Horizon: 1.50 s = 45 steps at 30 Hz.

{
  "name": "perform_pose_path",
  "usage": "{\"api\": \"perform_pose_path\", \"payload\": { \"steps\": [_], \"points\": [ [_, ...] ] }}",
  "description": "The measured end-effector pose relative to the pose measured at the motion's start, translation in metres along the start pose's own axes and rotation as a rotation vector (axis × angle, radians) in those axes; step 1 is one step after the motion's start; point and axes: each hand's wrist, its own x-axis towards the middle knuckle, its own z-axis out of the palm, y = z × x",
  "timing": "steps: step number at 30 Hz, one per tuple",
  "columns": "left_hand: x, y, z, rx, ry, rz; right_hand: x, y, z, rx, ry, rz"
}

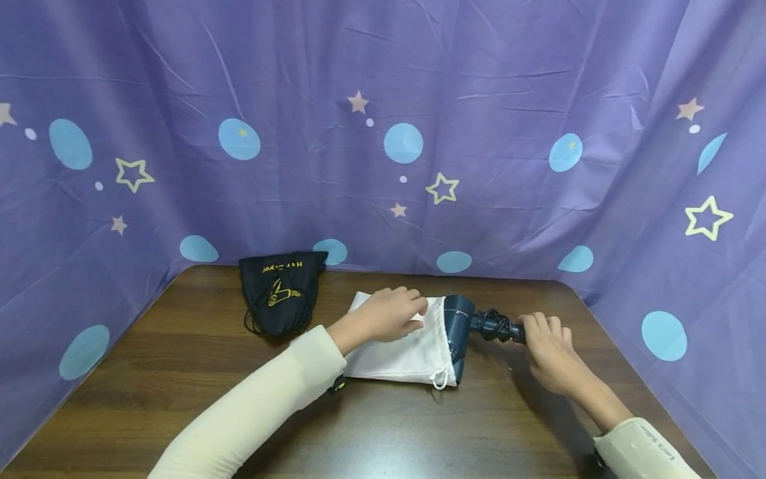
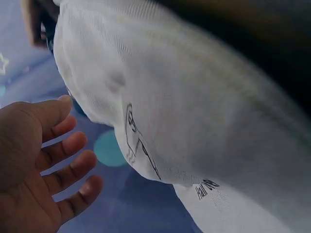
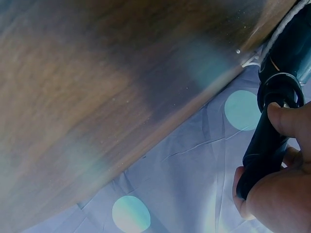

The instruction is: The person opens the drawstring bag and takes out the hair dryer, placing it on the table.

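A dark blue hair dryer [image 1: 459, 326] lies partly inside a white drawstring bag [image 1: 401, 359], its head sticking out of the bag's mouth on the right. My right hand [image 1: 550, 352] grips the end of the dryer's handle, around which a black cord is wound. Thumb and fingers wrap the handle [image 3: 265, 150] in the right wrist view. Over the bag is my left hand [image 1: 389, 315], fingers loosely bent and holding nothing. The left wrist view has that hand beside the white cloth, which bears a printed dryer outline. The part of the dryer within the bag is hidden.
A black drawstring pouch [image 1: 278, 293] with yellow "Hair Dryer" lettering lies at the back left of the brown wooden table [image 1: 383, 432]. A purple curtain [image 1: 335, 166] with stars and blue dots hangs around the back and sides.
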Motion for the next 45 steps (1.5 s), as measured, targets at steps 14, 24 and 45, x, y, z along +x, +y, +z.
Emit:
{"api": "perform_pose_path", "payload": {
  "steps": [14, 24, 45],
  "points": [
    [-0.047, 0.031, 0.005, 0.030, -0.096, 0.201, -0.003, 0.000, 0.000, 0.013, 0.036, -0.006],
    [-0.055, 0.036, 0.007, 0.010, -0.186, 0.169, -0.004, 0.000, 0.000, 0.041, 0.021, 0.002],
    [-0.069, 0.026, 0.011, -0.037, -0.201, 0.133, -0.016, 0.016, -0.012, 0.105, 0.047, -0.013]
  ]
}}
